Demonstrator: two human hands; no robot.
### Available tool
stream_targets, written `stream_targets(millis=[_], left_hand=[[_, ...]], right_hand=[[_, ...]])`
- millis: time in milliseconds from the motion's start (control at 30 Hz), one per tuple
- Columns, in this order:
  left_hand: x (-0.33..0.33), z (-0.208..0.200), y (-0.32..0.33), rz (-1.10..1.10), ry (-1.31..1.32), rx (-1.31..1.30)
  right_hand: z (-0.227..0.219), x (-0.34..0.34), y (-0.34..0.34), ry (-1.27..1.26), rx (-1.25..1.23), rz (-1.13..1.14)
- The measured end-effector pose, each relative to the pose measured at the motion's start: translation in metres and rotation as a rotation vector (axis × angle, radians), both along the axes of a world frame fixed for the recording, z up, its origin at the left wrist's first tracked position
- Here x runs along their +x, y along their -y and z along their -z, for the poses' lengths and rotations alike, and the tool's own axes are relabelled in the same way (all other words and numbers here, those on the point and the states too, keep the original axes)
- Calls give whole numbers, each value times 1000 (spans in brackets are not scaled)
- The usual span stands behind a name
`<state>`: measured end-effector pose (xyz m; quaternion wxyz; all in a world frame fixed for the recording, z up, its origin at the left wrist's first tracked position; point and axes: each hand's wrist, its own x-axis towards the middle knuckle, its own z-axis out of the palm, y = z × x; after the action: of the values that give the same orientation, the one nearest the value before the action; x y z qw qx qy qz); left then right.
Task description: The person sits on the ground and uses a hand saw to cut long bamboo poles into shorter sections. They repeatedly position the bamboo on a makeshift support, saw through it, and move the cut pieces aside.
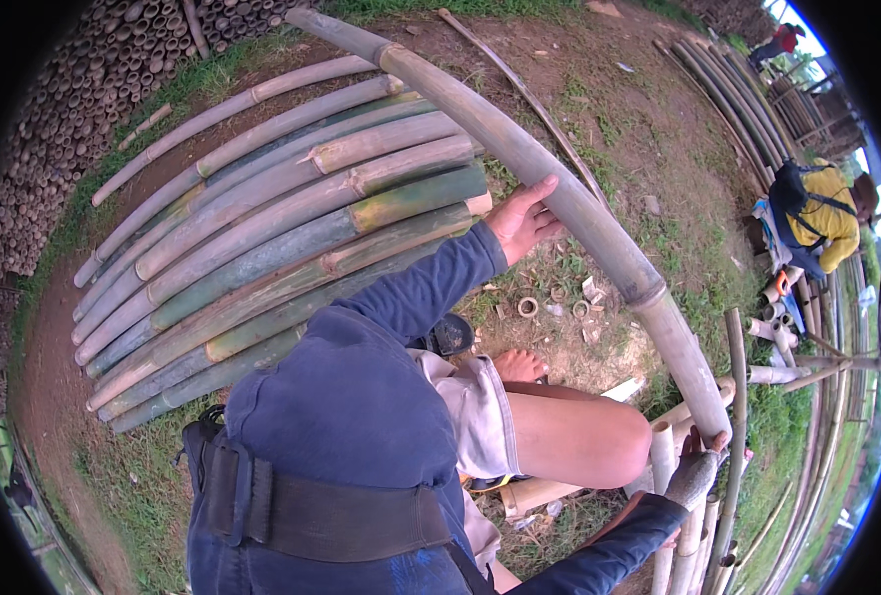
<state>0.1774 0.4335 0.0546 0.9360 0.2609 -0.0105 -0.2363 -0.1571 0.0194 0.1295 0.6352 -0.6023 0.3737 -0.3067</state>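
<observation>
A long, thick grey-tan bamboo pole point(604, 236) slants from the top of the view down to the lower right. My bare left hand point(524, 220) grips its near side around the middle, thumb on top and fingers curling underneath. At the pole's lower end, my right hand point(693, 478) wears a grey glove and holds around the cut end, fingertips showing at the rim. That end sits over a low stand of upright bamboo posts point(663, 466), by my bent knee point(599, 441). Whether it rests on the posts I cannot tell.
A row of bamboo poles point(262, 238) lies on the ground at left. Stacked cut bamboo point(93, 89) stands behind. Small bamboo rings point(528, 306) and chips lie near my feet. A thin pole point(520, 89) is beyond. A person in yellow point(827, 218) works at far right.
</observation>
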Motion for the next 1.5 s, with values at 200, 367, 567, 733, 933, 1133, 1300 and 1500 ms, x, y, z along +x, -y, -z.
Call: stream_targets(millis=[200,367,567,733,933,1133,1300,1500], left_hand=[[-33,-24,-143,-264,-101,51],[-59,-23,-257,-616,-157,145],[-127,5,-368,-940,-348,163],[-160,43,-453,-1031,-449,242],[-184,85,-492,-1090,-561,205],[-151,103,-487,-1137,-1141,475],[-147,125,-467,-1052,-868,557],[-137,145,-477,-1086,-946,743]], right_hand=[[-32,158,3,-91,26,-391],[-37,310,-105,-97,-16,-749],[-8,393,-287,-112,-189,-864],[50,429,-404,-117,-279,-888],[99,427,-443,-89,-392,-995],[131,416,-411,-150,-320,-1246],[122,386,-377,-253,-387,-1193],[55,324,-314,-455,-735,-1160]])
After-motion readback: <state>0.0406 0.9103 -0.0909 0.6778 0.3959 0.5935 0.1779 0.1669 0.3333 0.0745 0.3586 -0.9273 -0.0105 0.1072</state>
